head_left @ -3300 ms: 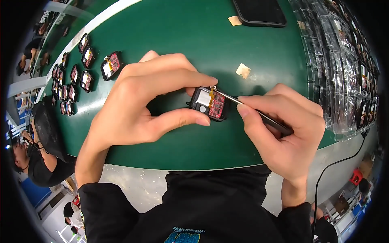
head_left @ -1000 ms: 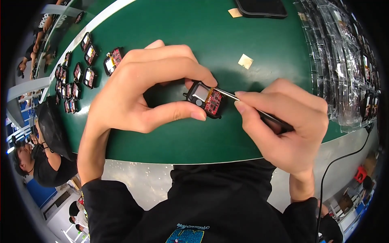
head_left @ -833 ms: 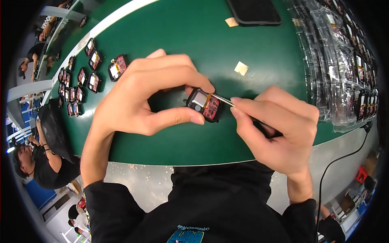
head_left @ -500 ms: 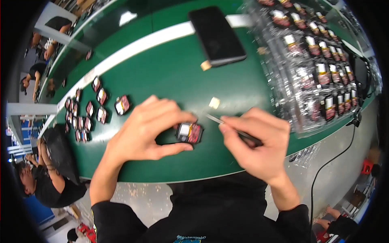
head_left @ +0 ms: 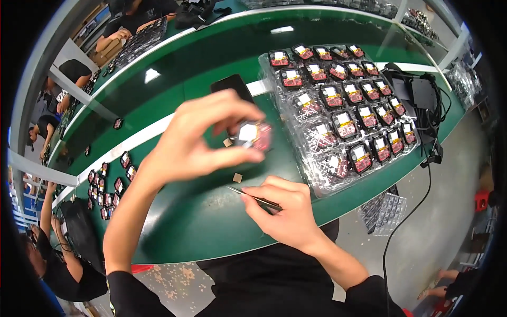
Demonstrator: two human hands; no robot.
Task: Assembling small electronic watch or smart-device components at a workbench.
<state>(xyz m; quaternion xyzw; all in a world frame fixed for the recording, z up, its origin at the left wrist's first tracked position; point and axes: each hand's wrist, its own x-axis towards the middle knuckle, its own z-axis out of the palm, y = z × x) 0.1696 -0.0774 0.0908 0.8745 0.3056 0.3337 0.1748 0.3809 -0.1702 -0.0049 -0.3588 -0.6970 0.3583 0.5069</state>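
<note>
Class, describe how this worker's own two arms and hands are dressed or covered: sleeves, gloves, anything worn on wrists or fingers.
Both hands are bare: no gloves show on the left hand or the right hand, and no ring, watch or strap is visible. The forearms are uncovered too. Black sleeves begin only near the elbows, part of a black top; the right one looks the same.

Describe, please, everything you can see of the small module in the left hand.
The module is a small, roughly square part with a pale, shiny face and a red area on its right side, motion-blurred. The left hand pinches it between thumb below and fingers above, lifted over the green table, near a clear tray of similar modules. Only that hand touches it. The right hand, resting lower on the table with tweezers, is apart from it. Finer parts cannot be made out.
</note>
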